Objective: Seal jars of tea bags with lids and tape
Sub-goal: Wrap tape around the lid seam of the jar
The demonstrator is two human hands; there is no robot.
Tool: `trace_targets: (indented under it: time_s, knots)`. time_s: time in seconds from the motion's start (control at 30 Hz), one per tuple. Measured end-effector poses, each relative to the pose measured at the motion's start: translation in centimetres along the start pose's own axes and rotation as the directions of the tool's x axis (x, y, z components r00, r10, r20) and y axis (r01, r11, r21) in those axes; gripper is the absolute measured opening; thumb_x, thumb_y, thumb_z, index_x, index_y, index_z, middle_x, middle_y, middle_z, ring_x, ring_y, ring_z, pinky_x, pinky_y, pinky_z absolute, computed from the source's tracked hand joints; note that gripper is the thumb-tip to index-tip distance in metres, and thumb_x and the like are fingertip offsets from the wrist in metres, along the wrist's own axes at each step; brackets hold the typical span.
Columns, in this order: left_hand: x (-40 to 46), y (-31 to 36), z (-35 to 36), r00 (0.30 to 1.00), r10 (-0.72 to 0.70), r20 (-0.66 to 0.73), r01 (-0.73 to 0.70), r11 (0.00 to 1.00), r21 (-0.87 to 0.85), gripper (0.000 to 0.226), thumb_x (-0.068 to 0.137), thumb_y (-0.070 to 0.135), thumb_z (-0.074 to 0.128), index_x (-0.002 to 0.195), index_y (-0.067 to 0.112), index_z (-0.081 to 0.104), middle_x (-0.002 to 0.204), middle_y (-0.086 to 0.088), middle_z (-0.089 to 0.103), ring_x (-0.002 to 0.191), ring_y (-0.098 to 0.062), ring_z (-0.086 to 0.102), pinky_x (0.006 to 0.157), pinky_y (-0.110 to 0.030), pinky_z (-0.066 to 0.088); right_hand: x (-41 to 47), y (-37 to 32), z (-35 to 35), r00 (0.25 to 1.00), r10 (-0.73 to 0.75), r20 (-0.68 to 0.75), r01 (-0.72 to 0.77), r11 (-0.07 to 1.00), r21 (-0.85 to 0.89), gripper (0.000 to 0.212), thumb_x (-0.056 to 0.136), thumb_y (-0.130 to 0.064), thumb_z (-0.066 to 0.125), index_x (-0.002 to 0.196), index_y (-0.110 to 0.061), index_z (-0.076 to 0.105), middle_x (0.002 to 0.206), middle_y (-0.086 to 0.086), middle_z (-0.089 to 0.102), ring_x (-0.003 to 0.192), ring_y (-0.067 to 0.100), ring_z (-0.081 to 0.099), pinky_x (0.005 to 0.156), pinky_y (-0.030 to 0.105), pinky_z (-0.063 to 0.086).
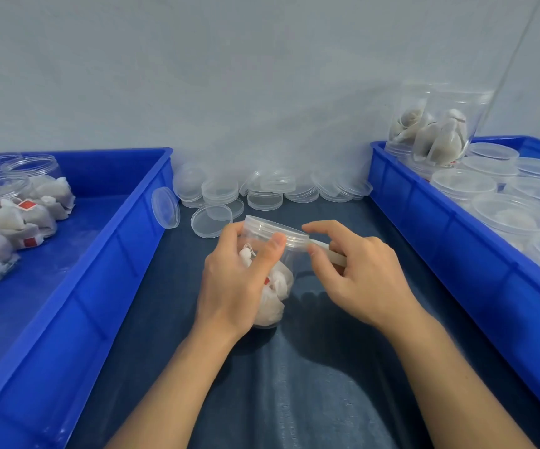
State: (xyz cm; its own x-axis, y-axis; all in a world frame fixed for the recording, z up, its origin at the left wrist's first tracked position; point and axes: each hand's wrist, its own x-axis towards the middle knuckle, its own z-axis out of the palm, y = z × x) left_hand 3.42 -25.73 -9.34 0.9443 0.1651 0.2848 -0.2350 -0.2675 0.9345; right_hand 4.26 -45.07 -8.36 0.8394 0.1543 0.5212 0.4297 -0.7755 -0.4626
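The jar (270, 270) sits in the middle of the scene, tilted so its lidded mouth points up and away to the far left while its base comes back toward the near side, its long axis running roughly from near to far. The left hand (233, 283) grips it around the left side of the body, fingers curled round the far wall and the thumb (270, 251) laid up the near wall with its tip against the lower edge of the lid (275, 230). The lid looks seated on the mouth. Just right of the lid, the right hand (359, 273) pinches a pale strip of tape (327, 252) between thumb and fingers; the strip runs from that pinch up and left to the lid's right edge, where its end appears to touch the rim, though whether it is stuck down cannot be told. So the seam to be taped lies left of the right hand's pinch, and the right hand is the nearer one to feed tape around it, probably while the left turns the jar. Room is fair: dark cloth (294, 384) lies open on the near side, a blue tray (139, 228) with unlidded jars bounds the left, another blue tray (424, 215) of lidded jars bounds the right, and loose lids (262, 189) crowd the far edge close behind the jar.
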Motion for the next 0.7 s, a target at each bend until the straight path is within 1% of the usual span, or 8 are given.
trace_targets:
  time_s: [0.07, 0.17, 0.23, 0.3, 0.37, 0.47, 0.6, 0.7]
  knots:
    - [0.0, 0.1, 0.0, 1.000, 0.008, 0.005, -0.008, 1.000, -0.018, 0.060, 0.075, 0.079, 0.059, 0.110, 0.030, 0.068, 0.094, 0.020, 0.072, 0.087, -0.002, 0.067, 0.075, -0.022, 0.049, 0.0, 0.0, 0.1, 1.000, -0.007, -0.003, 0.007, 1.000, 0.004, 0.031, 0.097, -0.049, 0.044, 0.124, -0.045, 0.058, 0.056, -0.011, 0.055, 0.058, 0.014, 0.055, 0.060, 0.031, 0.039]
    - [0.0, 0.3, 0.0, 1.000, 0.017, 0.008, -0.016, 0.999, -0.048, 0.061, 0.076, 0.078, 0.060, 0.108, 0.028, 0.068, 0.092, 0.018, 0.073, 0.085, -0.001, 0.068, 0.070, -0.012, 0.046, 0.0, 0.0, 0.1, 1.000, -0.003, 0.005, 0.003, 1.000, 0.020, 0.030, 0.097, -0.048, 0.045, 0.125, -0.046, 0.058, 0.057, -0.012, 0.055, 0.059, 0.014, 0.056, 0.061, 0.032, 0.042]
    - [0.0, 0.2, 0.0, 1.000, 0.021, 0.023, -0.019, 0.997, -0.080, 0.061, 0.077, 0.076, 0.061, 0.108, 0.025, 0.069, 0.091, 0.014, 0.073, 0.082, -0.004, 0.068, 0.068, -0.012, 0.048, 0.0, -0.1, 0.1, 1.000, -0.002, 0.009, 0.002, 1.000, 0.030, 0.030, 0.097, -0.047, 0.045, 0.125, -0.045, 0.058, 0.058, -0.013, 0.056, 0.059, 0.014, 0.056, 0.061, 0.032, 0.042]
    - [0.1, 0.0, -0.1, 0.999, 0.012, 0.051, -0.006, 0.994, -0.111, 0.061, 0.078, 0.075, 0.062, 0.108, 0.023, 0.069, 0.094, 0.007, 0.074, 0.082, -0.013, 0.070, 0.068, -0.016, 0.051, -0.1, -0.2, 0.1, 1.000, -0.003, 0.011, 0.003, 0.999, 0.038, 0.030, 0.098, -0.046, 0.046, 0.125, -0.045, 0.059, 0.060, -0.015, 0.057, 0.059, 0.014, 0.055, 0.062, 0.032, 0.042]
    - [0.4, -0.2, -0.3, 0.996, -0.002, 0.088, 0.013, 0.992, -0.126, 0.061, 0.079, 0.075, 0.061, 0.110, 0.023, 0.069, 0.101, 0.000, 0.075, 0.093, -0.025, 0.071, 0.075, -0.026, 0.057, -0.1, -0.4, 0.0, 1.000, -0.004, 0.009, 0.003, 0.999, 0.046, 0.028, 0.098, -0.045, 0.047, 0.123, -0.044, 0.059, 0.063, -0.016, 0.057, 0.059, 0.015, 0.054, 0.062, 0.033, 0.042]
    - [0.6, -0.4, -0.6, 0.990, -0.009, 0.139, 0.026, 0.992, -0.124, 0.062, 0.080, 0.077, 0.059, 0.111, 0.024, 0.068, 0.107, -0.002, 0.074, 0.103, -0.028, 0.070, 0.089, -0.043, 0.058, -0.3, -0.6, 0.0, 1.000, 0.000, -0.007, 0.001, 0.999, 0.041, 0.027, 0.097, -0.046, 0.047, 0.121, -0.043, 0.060, 0.060, -0.012, 0.057, 0.059, 0.016, 0.054, 0.063, 0.033, 0.044]
    - [0.8, -0.6, -0.7, 0.991, -0.007, 0.135, 0.012, 0.999, -0.036, 0.060, 0.081, 0.083, 0.051, 0.112, 0.033, 0.065, 0.111, 0.008, 0.067, 0.112, -0.016, 0.064, 0.098, -0.043, 0.054, -0.3, -0.8, 0.0, 1.000, 0.013, -0.012, -0.013, 1.000, 0.024, 0.030, 0.098, -0.050, 0.043, 0.122, -0.043, 0.059, 0.056, -0.013, 0.054, 0.059, 0.014, 0.054, 0.065, 0.035, 0.047]
    - [1.0, -0.6, -0.5, 0.998, 0.028, 0.054, -0.032, 0.996, 0.078, 0.063, 0.082, 0.083, 0.046, 0.127, 0.040, 0.056, 0.124, 0.018, 0.045, 0.129, -0.008, 0.049, 0.110, -0.043, 0.048, -0.2, -1.2, 0.3, 1.000, 0.018, -0.021, -0.018, 1.000, 0.001, 0.035, 0.098, -0.051, 0.040, 0.124, -0.040, 0.061, 0.055, -0.015, 0.052, 0.059, 0.014, 0.054, 0.065, 0.036, 0.046]
